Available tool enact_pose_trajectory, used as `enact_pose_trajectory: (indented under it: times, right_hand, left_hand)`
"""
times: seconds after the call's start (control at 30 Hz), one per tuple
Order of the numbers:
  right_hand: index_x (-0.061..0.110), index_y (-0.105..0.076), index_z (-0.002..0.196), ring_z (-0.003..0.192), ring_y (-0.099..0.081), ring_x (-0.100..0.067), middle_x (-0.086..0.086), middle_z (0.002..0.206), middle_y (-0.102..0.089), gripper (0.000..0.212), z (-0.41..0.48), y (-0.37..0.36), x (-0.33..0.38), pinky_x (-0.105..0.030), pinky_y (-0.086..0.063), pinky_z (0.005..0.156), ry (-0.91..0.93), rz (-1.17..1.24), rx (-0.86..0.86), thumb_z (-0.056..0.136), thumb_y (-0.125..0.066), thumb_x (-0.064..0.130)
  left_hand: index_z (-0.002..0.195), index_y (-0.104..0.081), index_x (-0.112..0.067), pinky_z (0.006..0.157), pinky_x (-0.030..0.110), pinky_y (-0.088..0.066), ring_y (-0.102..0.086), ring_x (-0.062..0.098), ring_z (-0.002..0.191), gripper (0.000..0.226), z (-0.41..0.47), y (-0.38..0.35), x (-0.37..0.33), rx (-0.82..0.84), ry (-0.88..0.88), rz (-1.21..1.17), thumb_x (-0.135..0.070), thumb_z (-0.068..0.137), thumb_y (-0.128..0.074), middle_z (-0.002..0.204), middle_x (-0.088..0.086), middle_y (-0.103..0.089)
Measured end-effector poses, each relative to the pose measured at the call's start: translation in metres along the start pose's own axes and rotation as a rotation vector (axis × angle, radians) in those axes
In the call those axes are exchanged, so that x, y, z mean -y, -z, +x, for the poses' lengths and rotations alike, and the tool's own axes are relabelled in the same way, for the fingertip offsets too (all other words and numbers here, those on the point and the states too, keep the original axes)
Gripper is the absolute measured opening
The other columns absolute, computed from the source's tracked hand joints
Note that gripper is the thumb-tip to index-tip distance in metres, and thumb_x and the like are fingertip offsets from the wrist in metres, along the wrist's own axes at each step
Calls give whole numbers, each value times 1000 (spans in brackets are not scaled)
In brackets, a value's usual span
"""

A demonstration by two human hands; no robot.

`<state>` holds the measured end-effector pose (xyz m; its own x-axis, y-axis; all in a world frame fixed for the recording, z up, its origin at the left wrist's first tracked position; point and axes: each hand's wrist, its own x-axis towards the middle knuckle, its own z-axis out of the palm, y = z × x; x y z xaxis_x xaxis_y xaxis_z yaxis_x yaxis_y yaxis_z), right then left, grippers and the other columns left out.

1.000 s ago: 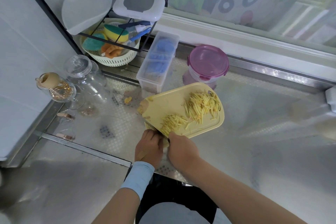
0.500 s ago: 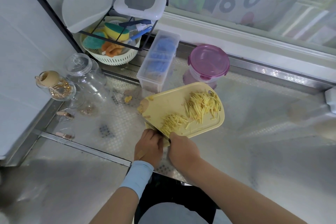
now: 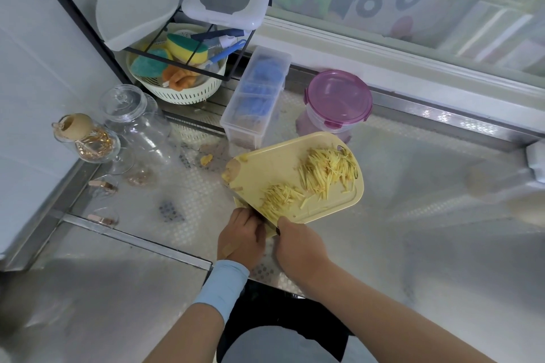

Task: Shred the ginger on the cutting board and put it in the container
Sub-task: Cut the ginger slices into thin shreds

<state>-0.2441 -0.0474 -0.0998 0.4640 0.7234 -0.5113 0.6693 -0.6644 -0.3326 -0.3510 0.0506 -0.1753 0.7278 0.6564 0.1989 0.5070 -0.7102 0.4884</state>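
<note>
Text, brands, numbers: none was readable anywhere in view.
Window film (image 3: 383, 3): showed a drawn cartoon face, no lettering legible.
Pink-lidded container (image 3: 338, 97): no label was readable.

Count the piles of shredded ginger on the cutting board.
2. The larger pile lies toward the cutting board's far right corner; the smaller pile lies at its near edge, by the left hand, which may hide more ginger.

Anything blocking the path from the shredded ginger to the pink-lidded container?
Only the pink lid, sitting on the round container just behind the cutting board. Nothing else visible lies between the ginger shreds and it.
</note>
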Motion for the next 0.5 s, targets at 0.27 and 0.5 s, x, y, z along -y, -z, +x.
enact_pose_trajectory:
  times: [0.27,0.5]
  right_hand:
    - [20,-35,90,68,-49,-31,-1,72,-44,14,2,0,-3,-34,-37,58,10,-26,-13,93,-47,13]
    - [20,-40,88,74,-50,-29,0,77,-47,9,0,19,-22,-34,-42,63,-58,73,-45,95,-44,20]
  left_hand:
    - [73,-68,-10,55,31,-48,-53,22,90,20,2,7,-4,-11,-21,-19,-15,81,-50,83,3,-63]
    - [78,-73,-11,58,27,-50,-52,18,89,28,5,14,-7,22,-12,-31,-23,86,-49,86,-1,-64]
